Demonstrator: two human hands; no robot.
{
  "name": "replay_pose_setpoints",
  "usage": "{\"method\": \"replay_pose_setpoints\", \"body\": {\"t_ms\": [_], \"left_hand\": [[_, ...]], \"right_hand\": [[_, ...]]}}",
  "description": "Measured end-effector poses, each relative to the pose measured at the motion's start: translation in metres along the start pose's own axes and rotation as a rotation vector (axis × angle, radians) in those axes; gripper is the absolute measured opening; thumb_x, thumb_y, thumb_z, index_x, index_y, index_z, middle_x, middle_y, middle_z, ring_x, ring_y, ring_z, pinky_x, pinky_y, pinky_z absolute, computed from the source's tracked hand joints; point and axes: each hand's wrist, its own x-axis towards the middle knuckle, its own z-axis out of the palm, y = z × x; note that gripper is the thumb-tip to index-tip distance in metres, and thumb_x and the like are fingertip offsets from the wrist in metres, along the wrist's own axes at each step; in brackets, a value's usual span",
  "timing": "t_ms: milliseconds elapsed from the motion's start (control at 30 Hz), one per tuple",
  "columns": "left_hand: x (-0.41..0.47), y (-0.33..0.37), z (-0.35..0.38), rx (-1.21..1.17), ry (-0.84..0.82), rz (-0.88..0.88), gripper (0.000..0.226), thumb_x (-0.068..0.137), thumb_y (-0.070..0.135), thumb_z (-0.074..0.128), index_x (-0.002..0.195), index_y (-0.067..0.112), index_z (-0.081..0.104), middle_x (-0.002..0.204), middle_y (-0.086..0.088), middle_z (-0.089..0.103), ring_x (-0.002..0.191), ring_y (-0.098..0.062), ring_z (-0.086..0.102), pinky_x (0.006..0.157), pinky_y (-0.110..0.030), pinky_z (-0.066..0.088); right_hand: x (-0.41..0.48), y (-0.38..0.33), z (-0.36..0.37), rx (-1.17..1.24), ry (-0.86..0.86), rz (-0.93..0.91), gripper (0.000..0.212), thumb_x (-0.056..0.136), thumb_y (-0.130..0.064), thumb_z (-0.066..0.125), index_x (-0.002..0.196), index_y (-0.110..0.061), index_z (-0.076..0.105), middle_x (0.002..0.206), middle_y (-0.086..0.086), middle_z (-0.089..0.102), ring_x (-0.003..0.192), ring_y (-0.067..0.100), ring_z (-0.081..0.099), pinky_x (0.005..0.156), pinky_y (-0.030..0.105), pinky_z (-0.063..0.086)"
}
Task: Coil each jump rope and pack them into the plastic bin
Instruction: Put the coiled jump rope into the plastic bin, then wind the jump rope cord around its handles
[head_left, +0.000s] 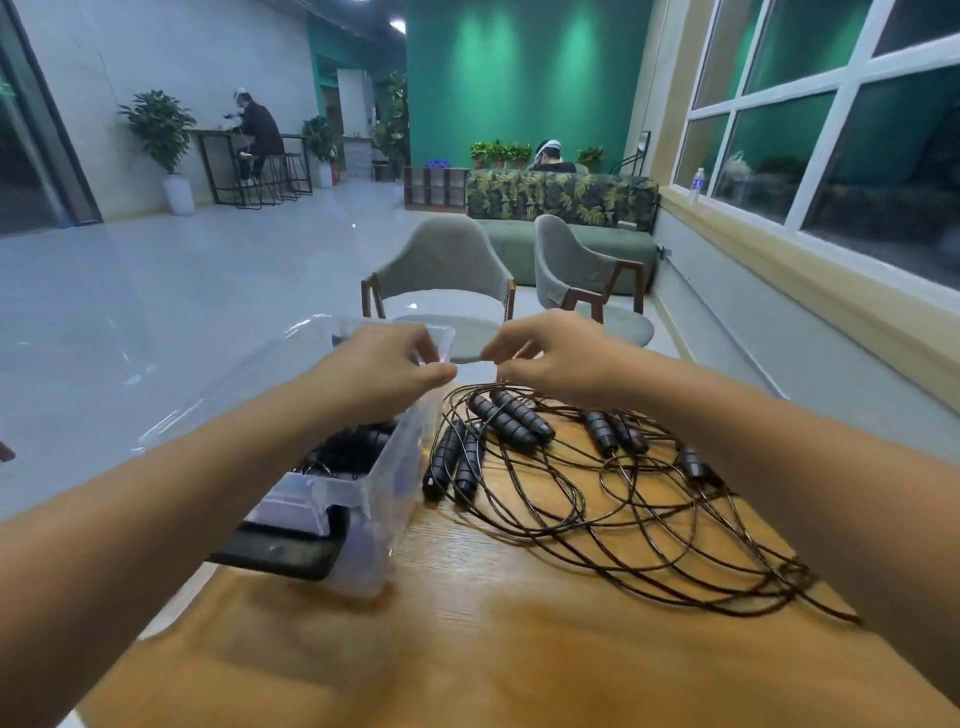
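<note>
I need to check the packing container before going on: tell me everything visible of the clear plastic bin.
The clear plastic bin is a rectangular tub standing upright at the left edge of the wooden table. A black clip sits on its near end. Its clear lid looks swung open to the left. Dark coiled rope lies inside. The left forearm crosses above it; black rope handles lie beside its right wall.

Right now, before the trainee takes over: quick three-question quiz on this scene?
1. True or false: the bin is empty.
2. Where do the loose ropes lie? A) left of the bin B) right of the bin C) on a chair
3. Which hand is above the bin?
Key: 1 false; 2 B; 3 the left hand.
</note>
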Motion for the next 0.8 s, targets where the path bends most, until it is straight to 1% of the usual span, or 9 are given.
{"method": "replay_pose_setpoints", "body": {"t_ms": [67, 167, 233, 300, 333, 467, 567, 700, 800], "left_hand": [[-0.004, 0.022, 0.014, -0.046, 0.006, 0.047, 0.031, 0.097, 0.051, 0.066, 0.11, 0.023, 0.068, 0.101, -0.002, 0.072, 0.086, -0.014, 0.067, 0.077, -0.037, 0.06], [-0.01, 0.052, 0.039, -0.086, -0.037, 0.092, 0.027, 0.097, 0.051, 0.065, 0.109, 0.027, 0.065, 0.098, 0.002, 0.072, 0.086, -0.012, 0.067, 0.077, -0.037, 0.06], [-0.012, 0.069, 0.061, -0.089, -0.075, 0.116, 0.024, 0.097, 0.052, 0.064, 0.106, 0.029, 0.065, 0.095, 0.006, 0.071, 0.084, -0.008, 0.064, 0.071, -0.03, 0.055], [-0.016, 0.077, 0.079, -0.101, -0.119, 0.122, 0.022, 0.098, 0.05, 0.063, 0.105, 0.029, 0.065, 0.092, 0.01, 0.069, 0.081, -0.003, 0.062, 0.066, -0.023, 0.049], [-0.018, 0.08, 0.09, -0.111, -0.142, 0.126, 0.022, 0.098, 0.05, 0.063, 0.106, 0.029, 0.065, 0.092, 0.011, 0.068, 0.081, -0.001, 0.062, 0.066, -0.022, 0.05], [-0.028, 0.088, 0.127, -0.153, -0.21, 0.117, 0.022, 0.097, 0.052, 0.064, 0.106, 0.032, 0.066, 0.093, 0.011, 0.071, 0.08, -0.004, 0.067, 0.073, -0.028, 0.059], [-0.041, 0.092, 0.152, -0.17, -0.251, 0.107, 0.016, 0.097, 0.051, 0.065, 0.102, 0.035, 0.067, 0.088, 0.011, 0.072, 0.078, -0.002, 0.068, 0.067, -0.022, 0.056], [-0.052, 0.094, 0.177, -0.147, -0.287, 0.114, 0.016, 0.095, 0.053, 0.067, 0.095, 0.037, 0.066, 0.082, 0.012, 0.072, 0.074, -0.001, 0.067, 0.071, -0.03, 0.059], [-0.057, 0.096, 0.189, -0.112, -0.268, 0.137, 0.013, 0.096, 0.048, 0.067, 0.096, 0.036, 0.067, 0.078, 0.011, 0.069, 0.073, 0.0, 0.064, 0.067, -0.026, 0.053]], "right_hand": [[-0.027, 0.02, -0.007, 0.015, 0.006, 0.05, 0.027, 0.104, -0.025, 0.066, 0.13, -0.028, 0.073, 0.118, -0.009, 0.074, 0.103, 0.002, 0.067, 0.079, 0.015, 0.048], [-0.069, 0.052, -0.01, 0.008, 0.03, 0.152, 0.026, 0.105, -0.029, 0.067, 0.131, -0.031, 0.072, 0.115, -0.012, 0.072, 0.103, -0.001, 0.065, 0.088, 0.022, 0.056], [-0.101, 0.074, -0.011, 0.025, 0.049, 0.232, 0.025, 0.105, -0.032, 0.067, 0.129, -0.035, 0.071, 0.114, -0.015, 0.072, 0.103, -0.003, 0.065, 0.09, 0.024, 0.056], [-0.126, 0.09, -0.006, 0.047, 0.047, 0.291, 0.024, 0.105, -0.034, 0.066, 0.129, -0.037, 0.071, 0.115, -0.017, 0.072, 0.105, -0.003, 0.065, 0.092, 0.024, 0.056], [-0.14, 0.097, -0.003, 0.055, 0.051, 0.321, 0.024, 0.105, -0.035, 0.066, 0.128, -0.038, 0.072, 0.115, -0.018, 0.072, 0.105, -0.003, 0.066, 0.093, 0.024, 0.056], [-0.19, 0.122, 0.011, 0.089, 0.057, 0.431, 0.024, 0.105, -0.037, 0.065, 0.127, -0.042, 0.072, 0.114, -0.02, 0.073, 0.106, -0.004, 0.066, 0.093, 0.023, 0.057], [-0.219, 0.134, 0.025, 0.125, 0.05, 0.499, 0.024, 0.105, -0.037, 0.066, 0.127, -0.041, 0.072, 0.115, -0.02, 0.072, 0.108, -0.002, 0.066, 0.093, 0.023, 0.057], [-0.239, 0.151, 0.042, 0.154, 0.053, 0.552, 0.026, 0.105, -0.035, 0.065, 0.13, -0.038, 0.072, 0.117, -0.018, 0.072, 0.108, -0.002, 0.066, 0.096, 0.027, 0.059], [-0.244, 0.167, 0.042, 0.112, 0.098, 0.575, 0.024, 0.105, -0.033, 0.066, 0.128, -0.036, 0.072, 0.115, -0.019, 0.072, 0.104, -0.004, 0.065, 0.085, 0.017, 0.055]]}}
